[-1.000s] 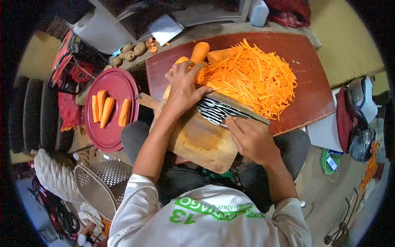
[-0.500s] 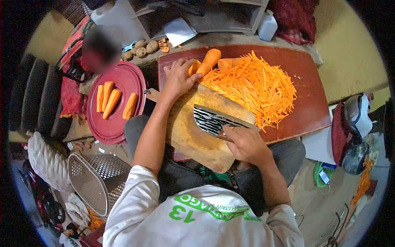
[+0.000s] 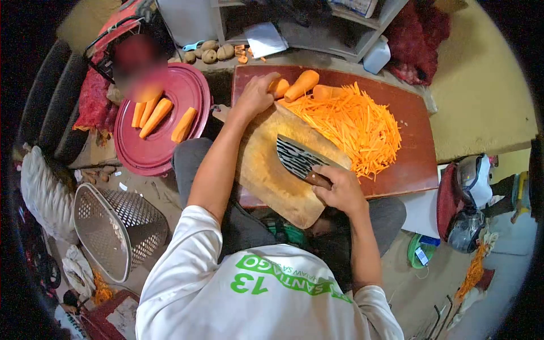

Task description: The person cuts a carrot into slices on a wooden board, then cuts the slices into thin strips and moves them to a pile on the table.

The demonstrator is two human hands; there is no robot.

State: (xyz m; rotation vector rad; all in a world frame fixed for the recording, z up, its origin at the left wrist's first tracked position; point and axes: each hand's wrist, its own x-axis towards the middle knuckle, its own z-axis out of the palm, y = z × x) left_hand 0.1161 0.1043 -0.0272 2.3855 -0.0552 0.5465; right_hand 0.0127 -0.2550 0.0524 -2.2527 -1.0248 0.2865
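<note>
My left hand [image 3: 256, 99] is at the upper left edge of the wooden chopping board, its fingers closed about the end of a carrot [image 3: 279, 87]. My right hand [image 3: 342, 190] grips the handle of a kitchen knife [image 3: 299, 158], whose black-and-white patterned blade lies over the chopping board [image 3: 263, 153]. Beyond the board, a heap of carrot strips [image 3: 362, 133] covers part of the dark red table. Another peeled carrot [image 3: 302, 85] rests beside the held one, and a thick carrot piece [image 3: 328, 92] is partly buried in the strips.
Several peeled carrots [image 3: 156, 118] lie on a red round lid [image 3: 127, 150] at my left. A perforated basket [image 3: 122, 226] tips over on the floor below it. Potatoes [image 3: 209, 55] line the ledge behind. The red table [image 3: 416, 164] extends right, near a green basket [image 3: 416, 249].
The whole view has shifted with my head. My left hand stays by the carrot at the board's upper edge, and the knife remains over the board in my right hand.
</note>
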